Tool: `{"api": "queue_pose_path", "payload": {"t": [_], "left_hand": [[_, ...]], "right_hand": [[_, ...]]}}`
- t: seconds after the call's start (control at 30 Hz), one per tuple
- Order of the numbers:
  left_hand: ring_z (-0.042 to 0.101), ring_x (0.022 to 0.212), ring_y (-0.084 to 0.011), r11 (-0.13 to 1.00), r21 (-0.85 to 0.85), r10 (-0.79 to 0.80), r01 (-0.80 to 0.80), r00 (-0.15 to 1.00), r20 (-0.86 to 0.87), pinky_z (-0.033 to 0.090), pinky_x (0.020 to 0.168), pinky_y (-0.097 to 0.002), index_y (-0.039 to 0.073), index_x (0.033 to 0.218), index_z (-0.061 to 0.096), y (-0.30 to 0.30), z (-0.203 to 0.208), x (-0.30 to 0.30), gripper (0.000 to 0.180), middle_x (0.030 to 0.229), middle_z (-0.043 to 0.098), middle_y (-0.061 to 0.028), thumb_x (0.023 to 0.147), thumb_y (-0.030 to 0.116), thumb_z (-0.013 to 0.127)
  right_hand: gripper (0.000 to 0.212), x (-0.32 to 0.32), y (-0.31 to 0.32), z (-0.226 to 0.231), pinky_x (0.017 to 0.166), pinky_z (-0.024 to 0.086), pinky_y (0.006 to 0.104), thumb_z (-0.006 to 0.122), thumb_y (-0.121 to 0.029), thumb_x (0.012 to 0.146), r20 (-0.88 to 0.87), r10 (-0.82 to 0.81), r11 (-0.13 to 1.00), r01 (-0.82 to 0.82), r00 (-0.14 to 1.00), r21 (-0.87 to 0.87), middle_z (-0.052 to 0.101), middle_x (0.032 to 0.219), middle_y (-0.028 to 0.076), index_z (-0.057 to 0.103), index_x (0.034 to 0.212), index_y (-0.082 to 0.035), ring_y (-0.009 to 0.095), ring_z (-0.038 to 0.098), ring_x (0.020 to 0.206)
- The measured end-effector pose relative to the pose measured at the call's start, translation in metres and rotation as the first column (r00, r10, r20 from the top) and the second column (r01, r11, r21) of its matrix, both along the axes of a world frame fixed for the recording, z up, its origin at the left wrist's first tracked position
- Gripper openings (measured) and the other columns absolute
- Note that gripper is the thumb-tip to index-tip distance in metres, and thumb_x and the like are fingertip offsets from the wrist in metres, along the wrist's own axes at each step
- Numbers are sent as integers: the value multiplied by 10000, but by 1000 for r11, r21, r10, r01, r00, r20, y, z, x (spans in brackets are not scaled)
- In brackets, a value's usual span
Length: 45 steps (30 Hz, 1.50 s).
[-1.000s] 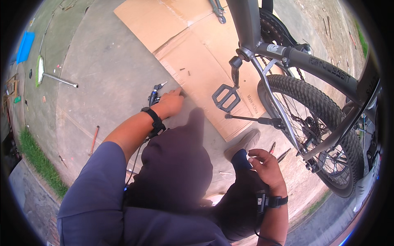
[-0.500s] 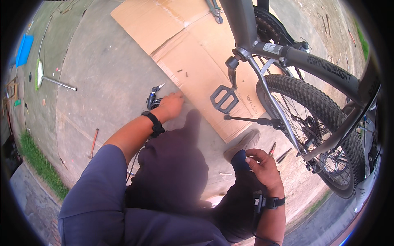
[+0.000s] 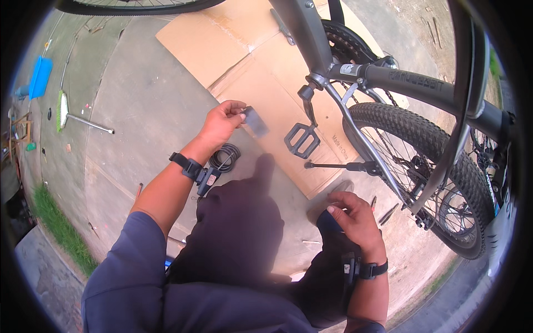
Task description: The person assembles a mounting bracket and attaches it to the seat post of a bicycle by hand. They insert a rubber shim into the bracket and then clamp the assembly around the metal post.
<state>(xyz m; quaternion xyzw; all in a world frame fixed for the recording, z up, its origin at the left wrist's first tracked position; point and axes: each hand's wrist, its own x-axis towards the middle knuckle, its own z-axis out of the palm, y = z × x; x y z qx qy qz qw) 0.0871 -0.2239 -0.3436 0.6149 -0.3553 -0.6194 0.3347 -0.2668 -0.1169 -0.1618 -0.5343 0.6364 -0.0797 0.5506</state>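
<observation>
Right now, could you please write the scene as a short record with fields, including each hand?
Left hand: holds a small dark flat piece, blurred
Right hand: partly curled near the shoe; whether it holds anything is unclear
Ground, near left wrist: coiled black cable
Centre: cardboard sheet lying flat, bicycle pedal above it
Right side: bicycle rear wheel
Far left: broom, blue container
</observation>
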Motion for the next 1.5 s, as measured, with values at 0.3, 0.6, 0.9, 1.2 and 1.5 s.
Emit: {"api": "queue_pose_path", "payload": {"t": [0.3,0.6,0.9,1.2,1.5], "left_hand": [[669,889,-142,940,-337,-164,46,929,-331,573,826,-319,15,1118,656,-1,214,4,167,994,671,-32,958,47,693],[703,969,-202,801,-595,-324,55,877,-355,581,826,-331,22,1055,633,66,313,-17,106,1058,636,-78,957,-13,654],[719,957,-213,767,-641,-381,30,825,-418,582,814,-324,25,1076,619,125,349,-41,135,1035,669,-85,953,-8,664],[703,976,-199,714,-693,-455,100,819,-350,586,825,-310,12,1125,613,157,371,-57,173,1029,665,-105,959,3,662],[635,892,-134,432,-864,-304,258,944,130,526,805,-289,-12,1034,672,154,387,-70,96,1024,642,-74,942,12,677]], "right_hand": [[439,91,-36,83,761,559,284,790,-74,881,453,-119,932,256,883,-256,718,1127,102,629,1283,0,137,704,925],[217,120,13,150,693,533,266,774,-54,874,392,-177,720,391,903,-573,730,920,51,726,1084,-28,121,692,788],[153,100,73,195,726,538,239,711,26,903,515,-192,532,529,836,-661,730,916,45,718,1053,-3,92,694,805],[121,84,111,216,731,544,236,710,21,909,572,-143,478,562,808,-675,728,931,48,677,1023,-2,97,706,823],[122,70,112,211,685,568,252,709,22,917,310,-140,338,340,940,-878,712,968,83,664,1030,19,135,718,809]]}}
